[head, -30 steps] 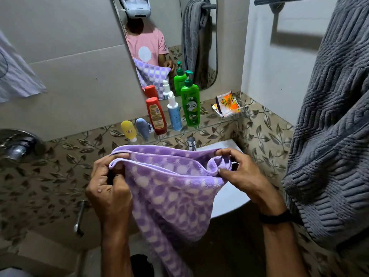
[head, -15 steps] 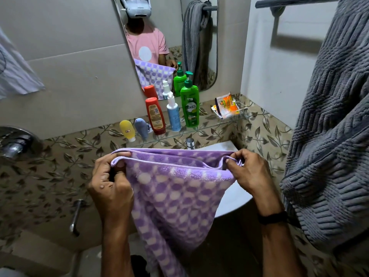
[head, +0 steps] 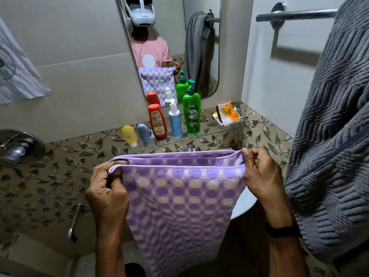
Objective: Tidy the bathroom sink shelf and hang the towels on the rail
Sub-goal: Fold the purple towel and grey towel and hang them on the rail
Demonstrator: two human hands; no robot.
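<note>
Hanging down the right edge of the view, a thick grey ribbed towel [head: 329,136] is draping from a chrome rail [head: 295,14] fixed to the white wall. Filling the middle, a purple towel [head: 175,200] with pale dots is being held up folded double, its two top edges running level and its body dropping in front of the white sink [head: 242,202], which is showing only as a curved rim behind it. The left hand [head: 107,188] is pinching both layers at the left top corner, fingers curled tight over the hem. The right hand [head: 259,174] is pinching the right top corner between thumb and fingers, with a dark band sitting on that wrist.

Behind the towel, a glass shelf [head: 207,132] is running along the leaf-patterned tiles under a mirror [head: 169,47], which is reflecting the person holding the cloth. Standing upright on the shelf, from the right, are a green pump bottle [head: 192,114], a pale blue spray bottle [head: 175,120] and a red bottle [head: 157,122] resting on its cap. Further left, a small grey-blue tube [head: 143,132] and a small yellow tube [head: 129,134] are leaning cap-down. At the shelf's far right end, an orange packet [head: 227,112] is lying in what is probably a clear holder.
</note>
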